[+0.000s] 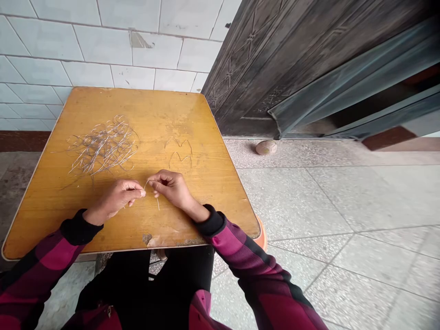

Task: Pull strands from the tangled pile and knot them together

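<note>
My left hand (115,198) and my right hand (172,187) meet over the near middle of a small wooden table (213,183). Both pinch a short, thin piece of wire (153,190) between fingertips; the wire arcs between them and one end hangs down toward the tabletop. A loose tangle of similar silvery wires (103,146) lies on the table's left half, beyond my left hand. Two bent, zigzag-shaped wire pieces (179,153) lie flat just beyond my right hand.
The table stands against a white tiled wall (103,46). A dark carved door (309,59) is at the right, with a small round stone-like object (266,147) on the floor by it. An orange stool edge (261,233) shows under the table's right corner.
</note>
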Available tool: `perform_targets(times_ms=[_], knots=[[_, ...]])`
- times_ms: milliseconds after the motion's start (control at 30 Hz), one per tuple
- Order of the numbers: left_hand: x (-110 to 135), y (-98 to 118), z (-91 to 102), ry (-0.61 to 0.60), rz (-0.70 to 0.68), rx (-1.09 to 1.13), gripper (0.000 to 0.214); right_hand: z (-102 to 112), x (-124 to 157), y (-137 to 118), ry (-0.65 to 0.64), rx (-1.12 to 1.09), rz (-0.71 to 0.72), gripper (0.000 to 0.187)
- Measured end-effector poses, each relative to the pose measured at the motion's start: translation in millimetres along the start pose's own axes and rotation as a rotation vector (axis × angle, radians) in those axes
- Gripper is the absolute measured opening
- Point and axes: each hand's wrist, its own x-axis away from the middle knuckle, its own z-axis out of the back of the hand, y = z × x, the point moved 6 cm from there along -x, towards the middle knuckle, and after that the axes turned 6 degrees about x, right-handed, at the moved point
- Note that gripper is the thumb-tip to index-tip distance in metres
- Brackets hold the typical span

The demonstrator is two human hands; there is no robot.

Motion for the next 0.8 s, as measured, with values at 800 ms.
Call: perform_targets(times_ms=[800], knots=[[-4.5,-10.6,17.9,0.191,-0.048,0.389,0.034,12.7,-9.6,24.6,-0.027,-0.291,-0.234,0.034]])
